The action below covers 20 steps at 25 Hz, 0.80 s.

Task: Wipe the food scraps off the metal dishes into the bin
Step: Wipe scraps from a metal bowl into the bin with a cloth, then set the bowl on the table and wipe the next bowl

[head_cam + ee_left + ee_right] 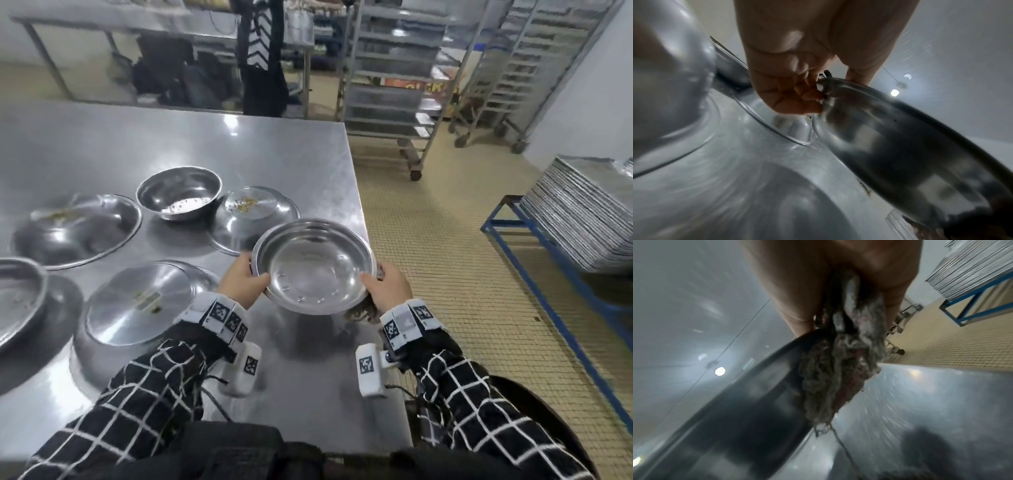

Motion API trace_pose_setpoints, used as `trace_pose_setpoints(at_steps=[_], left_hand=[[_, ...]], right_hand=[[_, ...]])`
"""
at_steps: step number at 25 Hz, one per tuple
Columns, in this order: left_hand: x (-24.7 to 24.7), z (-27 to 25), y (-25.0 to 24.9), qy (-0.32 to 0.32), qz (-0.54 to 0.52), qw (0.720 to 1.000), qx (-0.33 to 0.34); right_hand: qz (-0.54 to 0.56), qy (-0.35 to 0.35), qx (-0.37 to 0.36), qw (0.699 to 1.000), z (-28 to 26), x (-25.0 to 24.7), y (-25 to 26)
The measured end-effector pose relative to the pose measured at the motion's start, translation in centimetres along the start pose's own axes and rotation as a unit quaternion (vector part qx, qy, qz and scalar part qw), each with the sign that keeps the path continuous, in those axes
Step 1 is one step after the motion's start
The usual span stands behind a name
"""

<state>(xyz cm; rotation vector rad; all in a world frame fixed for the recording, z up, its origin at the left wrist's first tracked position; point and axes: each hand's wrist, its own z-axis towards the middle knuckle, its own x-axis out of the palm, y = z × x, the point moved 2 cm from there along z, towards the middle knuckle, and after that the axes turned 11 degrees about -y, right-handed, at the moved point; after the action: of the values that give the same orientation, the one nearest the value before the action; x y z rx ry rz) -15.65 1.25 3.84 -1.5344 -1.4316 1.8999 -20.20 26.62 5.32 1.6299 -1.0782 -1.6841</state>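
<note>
1. Nearest the camera, the checked sleeves (144, 387) reached forward over the steel table (205, 144), so the work happened close to the body at the table's right-hand edge.
2. The left hand (241, 279) grasped the metal bowl (313, 265) at its left rim, thumb over the lip and fingers (809, 95) curled beneath, apparently to steady it.
3. The right hand (388, 286) clasped the opposite rim and, in the same grip, a grey rag (838, 369) bunched against the bowl's outer wall; keeping the cloth in hand likely saved picking it up for each dish.
4. The bowl was held clear of the table, tilted toward the person, its inside looking nearly free of scraps.
5. Other dishes (255, 214) lay well apart to the left, several upturned and carrying yellowish scraps, probably waiting their turn.
6. No bin was identifiable; a dark shape low at the right might be one, but I cannot tell.
</note>
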Motion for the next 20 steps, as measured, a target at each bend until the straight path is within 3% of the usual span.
trace_pose_setpoints(at_steps=[4,13,20], left_hand=[[0.1,-1.5,1.7,-0.007,0.060,0.997,-0.044],[0.9,-2.8,3.7,-0.021,0.047,0.990,-0.131],[0.4,-3.8,3.5,-0.028,0.078,0.989,-0.123]], right_hand=[[-0.060,0.059,-0.021,0.996,1.1,1.8,-0.1],[-0.091,0.129,-0.042,0.987,1.6,3.8,-1.7],[-0.166,0.149,-0.093,0.970,2.0,2.2,-2.3]])
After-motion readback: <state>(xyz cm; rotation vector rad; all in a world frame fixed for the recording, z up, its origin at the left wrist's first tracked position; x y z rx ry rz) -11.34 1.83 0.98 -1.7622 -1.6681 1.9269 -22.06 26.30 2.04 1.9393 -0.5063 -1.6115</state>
